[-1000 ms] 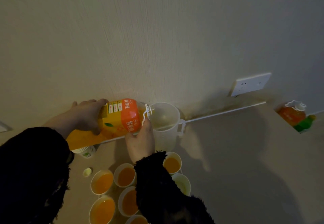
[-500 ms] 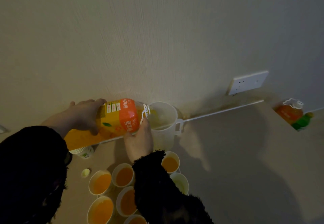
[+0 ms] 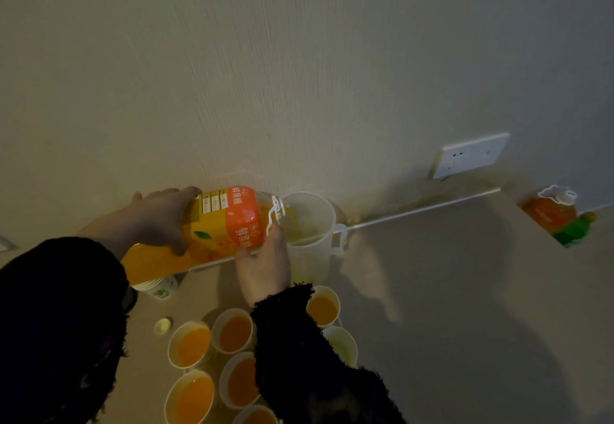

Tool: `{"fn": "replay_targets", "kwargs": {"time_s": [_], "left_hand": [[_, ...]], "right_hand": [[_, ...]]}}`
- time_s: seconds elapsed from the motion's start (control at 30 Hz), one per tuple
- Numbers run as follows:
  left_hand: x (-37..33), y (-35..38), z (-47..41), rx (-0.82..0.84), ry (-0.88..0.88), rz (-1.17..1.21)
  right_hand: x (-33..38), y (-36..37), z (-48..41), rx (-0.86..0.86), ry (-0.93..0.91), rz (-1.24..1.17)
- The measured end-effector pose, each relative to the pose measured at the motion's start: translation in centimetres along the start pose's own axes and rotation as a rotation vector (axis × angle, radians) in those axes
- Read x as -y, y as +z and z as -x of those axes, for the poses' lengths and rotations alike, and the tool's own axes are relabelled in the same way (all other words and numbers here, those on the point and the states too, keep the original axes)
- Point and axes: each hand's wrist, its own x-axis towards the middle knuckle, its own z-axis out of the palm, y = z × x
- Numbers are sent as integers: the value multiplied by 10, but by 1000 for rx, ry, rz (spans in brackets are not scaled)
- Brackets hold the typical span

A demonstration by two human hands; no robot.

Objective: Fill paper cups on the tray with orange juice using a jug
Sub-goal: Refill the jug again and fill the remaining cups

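The person is tipping a large juice bottle (image 3: 226,221) almost level over the translucent jug (image 3: 310,234), which is standing on the counter (image 3: 432,290) close against the wall, its handle pointing right. The left hand (image 3: 162,217) is wrapping over the bottle's body toward its base, fingers curling across the top and thumb lower down. The right hand (image 3: 264,264) is cupping the shoulder from beneath, just beside the white carry ring; its fingertips are hiding behind the label. A thin pale stream seems to be running into the jug, which is looking nearly empty. Nearer the person, paper cups (image 3: 194,344) are sitting together, most holding juice, while one cup (image 3: 340,345) is looking unfilled. The bottle is probably weighing a good deal and shifting as the liquid slides, so two-handed support is making sense. The jug is likely light, thin-walled and somewhat flexible; once loaded it is best taken by the handle, with the wall steadied rather than squeezed, since the spout will be dribbling easily over such small, tippable cups.
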Motion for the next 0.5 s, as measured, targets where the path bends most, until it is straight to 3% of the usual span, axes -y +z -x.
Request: {"fn": "replay_targets", "kwargs": {"time_s": [0.5], "left_hand": [[2,1,-3,-3,14,-8]], "right_hand": [[4,-3,2,-9,4,29]]}}
